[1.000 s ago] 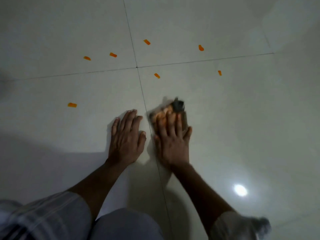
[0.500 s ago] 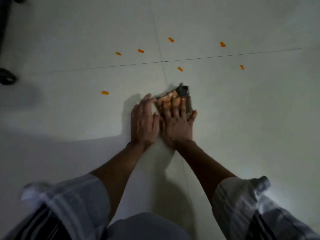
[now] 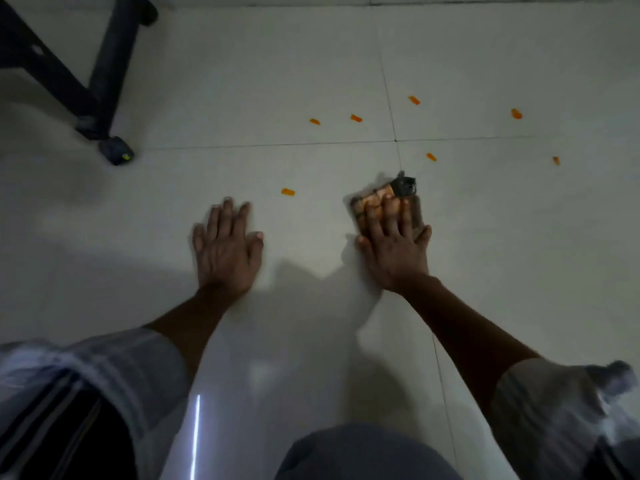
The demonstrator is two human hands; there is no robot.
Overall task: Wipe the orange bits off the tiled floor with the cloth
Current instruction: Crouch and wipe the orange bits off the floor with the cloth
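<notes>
Several orange bits lie scattered on the pale tiled floor (image 3: 485,271); the nearest orange bit (image 3: 287,192) is just beyond my left hand, another orange bit (image 3: 431,156) lies past the cloth. A small folded cloth (image 3: 381,197), orange and dark grey, lies flat on the floor. My right hand (image 3: 394,244) presses down on it with straight fingers, covering its near half. My left hand (image 3: 227,247) rests flat on the bare tile, fingers spread, well left of the cloth.
A black metal furniture frame (image 3: 100,74) with a foot (image 3: 116,150) stands at the upper left. Dark grout lines cross at a joint (image 3: 396,141) beyond the cloth. My knees and striped sleeves fill the bottom edge.
My left hand has moved away from the right hand to the left and now lies apart on the tile. The view has shifted, bringing the black frame into sight. My right hand stays on the cloth.
</notes>
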